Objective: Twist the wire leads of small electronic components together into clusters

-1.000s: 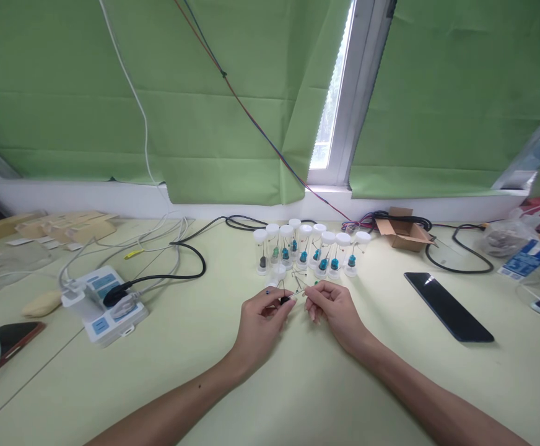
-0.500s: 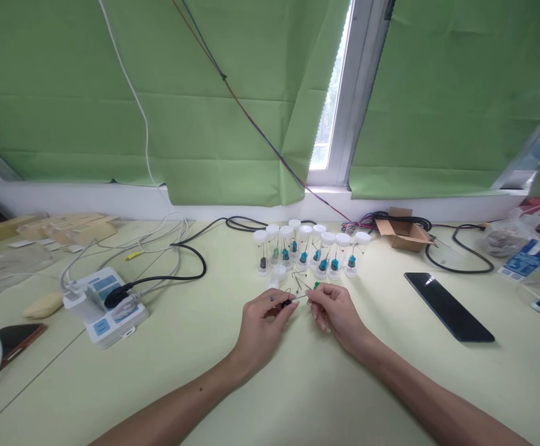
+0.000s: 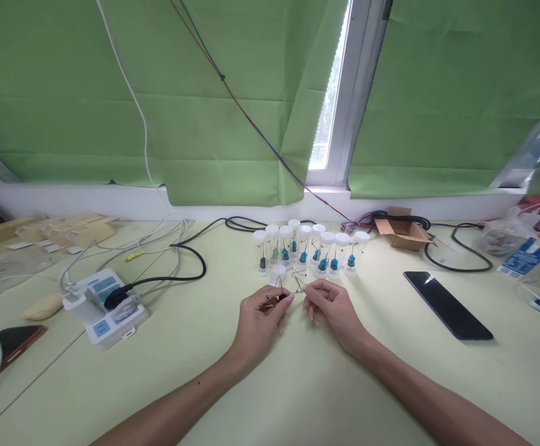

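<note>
My left hand [image 3: 261,319] pinches a small black piece [image 3: 282,297] between thumb and fingertips. A thin dark stem rises from that piece. Just to the right, my right hand [image 3: 335,308] has thumb and forefinger closed on a thin metallic rod [image 3: 297,292], which points toward the black piece. Whether rod and piece touch, I cannot tell. Right behind the fingers stand several clear tubes with white lids [image 3: 303,254], holding blue, green or dark pieces on thin stems. A few thin metal bits [image 3: 300,282] lie between the tubes and my hands.
On the left are a white power strip [image 3: 107,310] with plugs and cables, and a phone [image 3: 7,353]. A black phone [image 3: 447,306] lies to the right. Farther back are an open cardboard box [image 3: 402,236], a blue and white carton [image 3: 527,257] and looped black cable [image 3: 460,271].
Both hands have shifted slightly away from me and left. The stem on the black piece stands more upright. A green bit beside my right hand is now out of sight.
</note>
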`<state>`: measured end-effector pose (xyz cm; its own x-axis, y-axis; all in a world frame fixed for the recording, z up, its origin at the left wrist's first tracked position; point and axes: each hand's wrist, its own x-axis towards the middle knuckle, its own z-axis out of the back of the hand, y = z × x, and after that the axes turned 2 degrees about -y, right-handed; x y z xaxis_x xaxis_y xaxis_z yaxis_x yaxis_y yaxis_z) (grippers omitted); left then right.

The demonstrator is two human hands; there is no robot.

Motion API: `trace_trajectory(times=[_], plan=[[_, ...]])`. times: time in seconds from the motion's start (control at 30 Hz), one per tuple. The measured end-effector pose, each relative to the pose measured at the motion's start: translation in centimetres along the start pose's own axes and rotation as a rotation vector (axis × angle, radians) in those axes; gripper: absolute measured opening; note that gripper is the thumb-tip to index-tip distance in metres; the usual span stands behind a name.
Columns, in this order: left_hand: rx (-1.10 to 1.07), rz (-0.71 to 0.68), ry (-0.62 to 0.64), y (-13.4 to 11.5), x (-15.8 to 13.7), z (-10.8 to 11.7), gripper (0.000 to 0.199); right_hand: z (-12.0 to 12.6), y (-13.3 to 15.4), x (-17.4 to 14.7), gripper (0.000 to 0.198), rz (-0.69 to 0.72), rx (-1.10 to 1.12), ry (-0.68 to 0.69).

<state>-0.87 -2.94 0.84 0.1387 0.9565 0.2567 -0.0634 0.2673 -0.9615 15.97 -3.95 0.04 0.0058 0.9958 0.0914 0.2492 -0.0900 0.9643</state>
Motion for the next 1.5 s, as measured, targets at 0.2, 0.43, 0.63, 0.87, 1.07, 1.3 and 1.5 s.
trace_trajectory(times=[0.2, 0.43, 0.63, 0.87, 1.07, 1.3, 1.5], plan=[[-0.059, 0.052, -0.017, 0.20, 0.33, 0.06, 0.022, -0.13, 0.19, 0.07, 0.027, 0.057, -0.027, 0.001], [-0.047, 0.065, 0.006, 0.55, 0.18, 0.02, 0.022, 0.02, 0.08, 0.13, 0.028, 0.071, -0.053, 0.026], [-0.031, 0.055, 0.029, 0.19, 0.09, -0.06, 0.018, 0.02, 0.09, 0.02, 0.036, 0.041, -0.066, -0.005], [-0.006, 0.039, 0.048, 0.25, -0.02, -0.03, 0.019, -0.02, 0.23, 0.04, 0.039, 0.004, -0.051, -0.001], [0.025, -0.002, 0.066, 0.42, -0.13, -0.02, 0.017, 0.09, -0.06, 0.33, 0.040, -0.040, -0.001, 0.011], [0.086, -0.078, 0.089, 0.66, -0.26, 0.01, 0.016, -0.13, 0.01, 0.28, 0.045, -0.118, 0.016, -0.006], [0.166, -0.158, 0.110, 0.65, -0.29, 0.14, 0.015, 0.01, -0.15, 0.37, 0.044, -0.197, 0.075, 0.004]])
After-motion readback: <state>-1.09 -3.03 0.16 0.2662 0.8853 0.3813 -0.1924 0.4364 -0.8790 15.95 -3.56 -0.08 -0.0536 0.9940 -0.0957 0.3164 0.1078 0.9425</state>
